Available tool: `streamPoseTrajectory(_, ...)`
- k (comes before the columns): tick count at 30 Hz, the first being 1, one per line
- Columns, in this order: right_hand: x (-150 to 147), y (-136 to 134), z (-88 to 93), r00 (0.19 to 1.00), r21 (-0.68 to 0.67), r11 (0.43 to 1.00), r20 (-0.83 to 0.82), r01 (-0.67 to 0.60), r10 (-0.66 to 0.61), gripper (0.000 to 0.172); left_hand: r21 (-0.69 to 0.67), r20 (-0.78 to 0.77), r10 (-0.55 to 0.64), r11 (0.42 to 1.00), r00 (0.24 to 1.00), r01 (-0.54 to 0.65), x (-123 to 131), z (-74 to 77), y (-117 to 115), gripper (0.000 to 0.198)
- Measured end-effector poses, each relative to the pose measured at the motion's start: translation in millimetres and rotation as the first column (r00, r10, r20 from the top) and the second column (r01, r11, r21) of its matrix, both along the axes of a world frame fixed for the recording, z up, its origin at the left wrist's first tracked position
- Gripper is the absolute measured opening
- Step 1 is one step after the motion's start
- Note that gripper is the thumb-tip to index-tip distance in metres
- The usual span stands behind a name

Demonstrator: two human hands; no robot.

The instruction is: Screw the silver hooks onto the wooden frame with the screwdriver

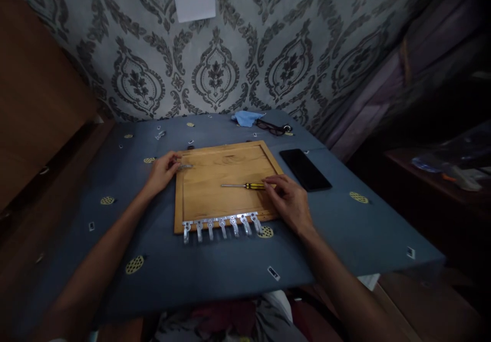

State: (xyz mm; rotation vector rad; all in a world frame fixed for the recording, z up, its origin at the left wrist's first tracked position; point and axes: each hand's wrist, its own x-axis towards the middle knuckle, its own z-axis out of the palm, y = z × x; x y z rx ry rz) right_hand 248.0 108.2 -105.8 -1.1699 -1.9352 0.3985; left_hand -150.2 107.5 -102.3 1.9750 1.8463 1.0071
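A framed wooden board (215, 194) lies on the cloth-covered table. Along its near edge sits a metal strip with several hooks (223, 224), the hooks hanging past the edge. My right hand (289, 201) rests at the board's right side, its fingers on the handle of a yellow and black screwdriver (253, 186) whose shaft points left. At the board's left edge my left hand (164, 171) is closed in a pinch beside a small shiny item (185, 166); what its fingers hold is too small to tell.
A black phone (306, 169) lies right of the board. Behind are a blue cloth (246, 118) and dark glasses (273, 127). A small metallic piece (160, 135) lies at the back left. The patterned wall (215, 71) borders the table (368, 234).
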Motion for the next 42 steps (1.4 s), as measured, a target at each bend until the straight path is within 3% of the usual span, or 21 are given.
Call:
streamPoseTrajectory(7, 1, -1, -0.6, 1.000, -0.009, 1.000, 0.007, 0.000, 0.000, 0.026, -0.034, -0.071, -0.071, 0.997, 0.995, 0.069, 22, 4.3, -7, 0.032)
streamPoseTrajectory(15, 3, 1, -1.9, 0.999, -0.029, 0.999, 0.038, -0.019, 0.020, 0.029, -0.055, -0.110, -0.073, 0.996, 0.991, 0.067, 17, 8.0, -6, 0.031)
streamPoseTrajectory(26, 8, 10, -5.2, 0.975, -0.108, 0.984, 0.157, -0.141, 0.157, 0.025, -0.130, -0.078, -0.183, 0.976, 0.980, 0.172, 8, 14.4, -9, 0.031)
streamPoseTrajectory(30, 2, 15, -3.3, 0.976, -0.090, 0.987, 0.157, -0.135, 0.148, 0.023, -0.119, -0.058, -0.178, 0.978, 0.982, 0.170, 9, 11.4, -9, 0.033)
streamPoseTrajectory(35, -13, 22, 5.4, 0.985, -0.048, 0.992, 0.121, -0.121, 0.126, 0.035, -0.079, -0.064, -0.137, 0.988, 0.988, 0.132, 12, 9.4, -9, 0.034)
streamPoseTrajectory(42, -40, 15, 14.1, 0.935, -0.085, 0.944, 0.135, -0.319, 0.328, 0.024, -0.031, -0.090, -0.056, 0.998, 0.994, 0.054, 22, 4.5, -9, 0.036)
